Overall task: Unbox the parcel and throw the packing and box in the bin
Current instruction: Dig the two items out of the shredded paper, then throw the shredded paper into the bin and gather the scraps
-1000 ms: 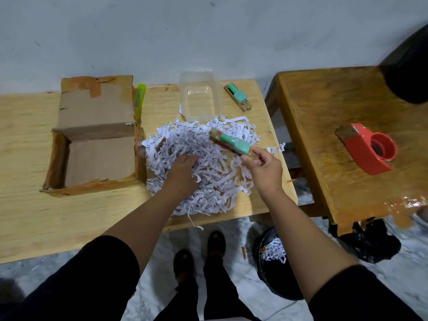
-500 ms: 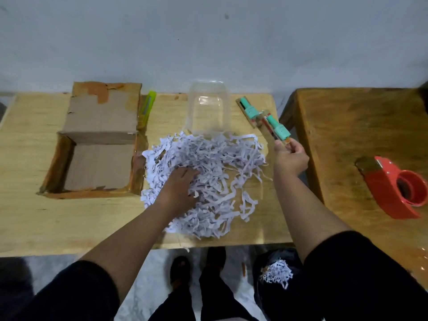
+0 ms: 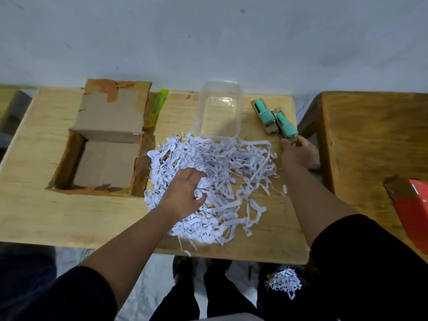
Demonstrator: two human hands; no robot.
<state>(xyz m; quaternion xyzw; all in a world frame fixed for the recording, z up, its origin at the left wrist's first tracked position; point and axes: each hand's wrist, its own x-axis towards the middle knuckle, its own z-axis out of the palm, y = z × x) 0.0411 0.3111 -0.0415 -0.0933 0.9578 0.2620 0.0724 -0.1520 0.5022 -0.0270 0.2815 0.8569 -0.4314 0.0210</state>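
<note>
At the left of the frame the cardboard box (image 3: 105,144) sits opened and emptied on the table, not yet binned. In the middle, the left hand (image 3: 184,193) rests with loosely spread fingers on the heaped shredded paper (image 3: 215,179), holding nothing firmly. At upper right, the right hand (image 3: 297,152) pinches a green-capped carded item (image 3: 286,126) beside its twin (image 3: 264,114); a little shred already lies in the black bin (image 3: 283,284) below.

You have a pale, matt wooden worktop (image 3: 34,205) with visible grain; beside its right edge stands a darker, glossier wooden table (image 3: 370,140). The box (image 3: 108,144) is rough brown cardboard. The shredded paper (image 3: 220,177) looks thin and white, the tub (image 3: 221,114) clear smooth plastic.
</note>
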